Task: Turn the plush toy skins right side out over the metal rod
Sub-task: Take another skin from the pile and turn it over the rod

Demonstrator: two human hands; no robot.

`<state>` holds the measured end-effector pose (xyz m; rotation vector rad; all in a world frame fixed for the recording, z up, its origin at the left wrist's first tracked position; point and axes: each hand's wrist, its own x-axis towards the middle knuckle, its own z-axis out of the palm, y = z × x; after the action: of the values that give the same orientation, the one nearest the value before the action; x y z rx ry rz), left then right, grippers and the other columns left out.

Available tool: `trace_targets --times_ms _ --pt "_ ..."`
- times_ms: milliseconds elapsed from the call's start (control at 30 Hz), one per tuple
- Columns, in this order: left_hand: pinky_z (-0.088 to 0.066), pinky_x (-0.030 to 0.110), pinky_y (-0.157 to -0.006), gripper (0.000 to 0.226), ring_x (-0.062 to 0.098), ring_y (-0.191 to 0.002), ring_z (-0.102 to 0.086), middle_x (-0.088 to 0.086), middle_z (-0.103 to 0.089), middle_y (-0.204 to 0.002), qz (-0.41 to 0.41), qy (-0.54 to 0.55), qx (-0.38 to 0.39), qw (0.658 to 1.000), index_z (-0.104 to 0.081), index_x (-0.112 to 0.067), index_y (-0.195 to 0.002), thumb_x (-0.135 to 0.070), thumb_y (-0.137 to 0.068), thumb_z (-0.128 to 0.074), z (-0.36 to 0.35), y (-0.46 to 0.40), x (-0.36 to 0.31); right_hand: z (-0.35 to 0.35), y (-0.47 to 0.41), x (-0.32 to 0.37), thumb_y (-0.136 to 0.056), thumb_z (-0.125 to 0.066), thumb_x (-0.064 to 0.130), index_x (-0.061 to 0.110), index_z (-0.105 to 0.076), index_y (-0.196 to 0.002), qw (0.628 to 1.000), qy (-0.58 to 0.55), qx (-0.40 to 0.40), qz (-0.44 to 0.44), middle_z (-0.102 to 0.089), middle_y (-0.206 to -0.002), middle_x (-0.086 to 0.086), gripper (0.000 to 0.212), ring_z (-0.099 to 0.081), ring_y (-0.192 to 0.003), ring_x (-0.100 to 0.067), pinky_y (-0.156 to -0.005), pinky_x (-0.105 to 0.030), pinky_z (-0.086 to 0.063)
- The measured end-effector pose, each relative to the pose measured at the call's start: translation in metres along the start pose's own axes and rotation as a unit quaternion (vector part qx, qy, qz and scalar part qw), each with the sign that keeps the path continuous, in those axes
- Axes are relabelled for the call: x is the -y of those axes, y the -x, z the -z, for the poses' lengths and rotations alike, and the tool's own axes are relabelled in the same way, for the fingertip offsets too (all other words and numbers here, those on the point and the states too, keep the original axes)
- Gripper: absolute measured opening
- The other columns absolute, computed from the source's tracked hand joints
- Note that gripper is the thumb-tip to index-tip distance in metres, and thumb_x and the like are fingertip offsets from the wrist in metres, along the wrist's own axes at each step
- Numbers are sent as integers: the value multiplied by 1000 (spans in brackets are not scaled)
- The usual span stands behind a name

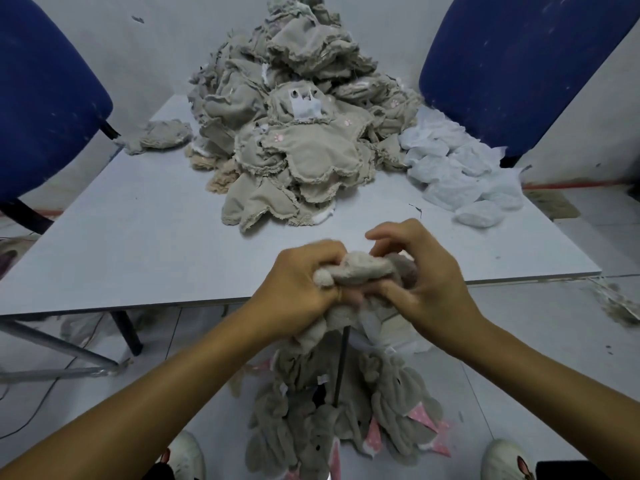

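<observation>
A beige plush toy skin (360, 271) is bunched between both hands just in front of the table's near edge. My left hand (298, 289) grips its left side with curled fingers. My right hand (422, 282) pinches its right side, thumb and fingers bent over the fabric. A thin dark metal rod (341, 365) runs down from under the skin toward the floor; its top is hidden inside the fabric.
A tall heap of inside-out beige skins (298, 133) covers the back of the white table (138, 237), with white fabric pieces (460, 171) at its right. Fluffy turned skins (346, 420) lie on the floor around the rod. Blue chairs (45, 98) stand at both sides.
</observation>
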<state>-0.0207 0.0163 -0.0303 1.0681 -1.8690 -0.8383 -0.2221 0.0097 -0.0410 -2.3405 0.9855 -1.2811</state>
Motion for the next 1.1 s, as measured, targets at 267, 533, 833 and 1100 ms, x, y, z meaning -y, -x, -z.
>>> trace_targets --times_ms 267,533,833,1100 --pt "-49 37 -67 27 17 -76 -62 1 -66 -80 0 -67 54 996 -71 -9 -90 -34 -81 -76 2 7 8 -4 8 -3 -75 -83 29 28 -58 -110 996 -41 55 -61 -64 -100 15 43 -63 -89 -4 -75 -20 -49" --pt "-39 26 -64 25 14 -69 -49 3 -54 -76 -139 -125 -18 982 -72 -1 -95 11 -77 -60 3 5 7 4 -11 3 -69 -90 22 37 -50 -122 980 -184 13 -77 -62 -92 7 68 -63 -81 -15 -72 -21 -50" --pt "-55 38 -86 26 16 -92 -70 -2 -75 -95 52 37 138 988 -74 -16 -95 -8 -72 -84 25 -5 5 24 -10 -2 -70 -89 13 28 -56 -124 952 -254 78 -155 -62 -71 -5 66 -64 -69 -18 -62 -29 -52" --pt "-52 20 -69 21 4 -76 -64 -11 -68 -77 -4 69 68 995 -69 -11 -80 -6 -66 -83 29 -14 -5 16 -15 21 -68 -85 15 21 -60 -111 947 -262 -89 -161 -67 -76 -6 50 -70 -72 -17 -66 -32 -61"
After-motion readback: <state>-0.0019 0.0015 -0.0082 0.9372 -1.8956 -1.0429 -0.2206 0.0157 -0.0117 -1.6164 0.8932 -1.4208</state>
